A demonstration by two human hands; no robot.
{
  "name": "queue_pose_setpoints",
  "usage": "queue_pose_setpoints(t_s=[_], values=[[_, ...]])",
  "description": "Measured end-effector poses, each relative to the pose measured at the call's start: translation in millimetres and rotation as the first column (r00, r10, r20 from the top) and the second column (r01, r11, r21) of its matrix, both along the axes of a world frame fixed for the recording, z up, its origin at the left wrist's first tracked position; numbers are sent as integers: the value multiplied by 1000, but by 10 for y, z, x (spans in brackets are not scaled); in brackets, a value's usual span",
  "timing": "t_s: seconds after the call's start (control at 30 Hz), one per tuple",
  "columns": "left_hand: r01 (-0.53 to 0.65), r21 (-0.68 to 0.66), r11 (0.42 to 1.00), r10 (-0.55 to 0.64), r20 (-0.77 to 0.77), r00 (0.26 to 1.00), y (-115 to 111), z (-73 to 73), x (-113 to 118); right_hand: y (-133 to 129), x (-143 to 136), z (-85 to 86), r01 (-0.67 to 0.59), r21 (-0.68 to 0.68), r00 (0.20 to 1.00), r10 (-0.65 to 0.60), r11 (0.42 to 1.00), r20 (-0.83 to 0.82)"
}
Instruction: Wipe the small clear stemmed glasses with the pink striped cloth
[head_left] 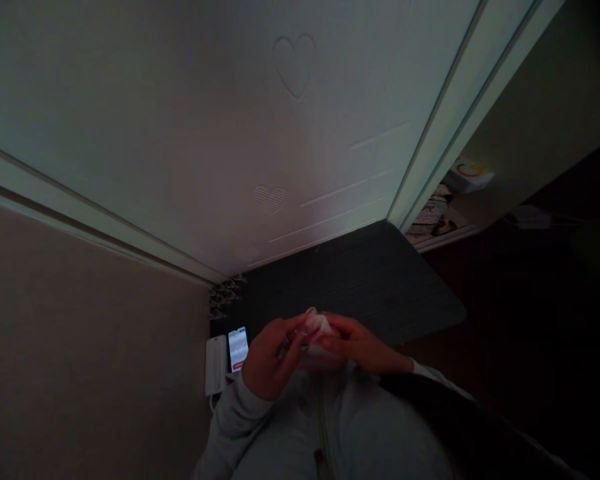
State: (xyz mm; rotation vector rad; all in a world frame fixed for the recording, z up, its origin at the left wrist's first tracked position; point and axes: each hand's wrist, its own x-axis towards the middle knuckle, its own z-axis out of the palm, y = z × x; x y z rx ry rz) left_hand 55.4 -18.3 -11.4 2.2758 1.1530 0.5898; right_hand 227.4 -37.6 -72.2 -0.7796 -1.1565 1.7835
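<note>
Both of my hands meet low in the middle of the head view, close to my body. Between them is a small pink and white cloth-like piece (320, 327), soft and crumpled; the dim light hides its exact kind. My left hand (275, 353) pinches its left side with bent fingers. Closed on the right side is my right hand (357, 343). Left of my left hand lies a phone (238, 347) with a lit screen. Under and beyond the hands stretches a dark tabletop (350, 273).
A white power strip (216, 365) with a cable lies beside the phone. Dark metal pieces (225, 293) stand in the table's left corner. Behind rises a pale panel (205, 120) with heart outlines. To the right, a white box (467, 177) and patterned cloth (433, 207) sit in an open compartment.
</note>
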Motion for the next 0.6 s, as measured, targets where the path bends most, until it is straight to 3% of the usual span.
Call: queue_pose_setpoints(t_s=[0.1, 0.37, 0.6], values=[[1, -16, 1000, -1, 0, 1000, 2, -2, 1, 13, 3, 18, 0, 16, 1000, 0, 1000, 11], [-3, -28, 1000, 3, -7, 1000, -12, -49, -36, 69, 33, 78, 26, 327, 977, -93, 945, 190], [-42, -20, 999, 42, -14, 999, -23, -92, -34, 64, -2, 22, 114, 334, 942, -209, 936, 264]])
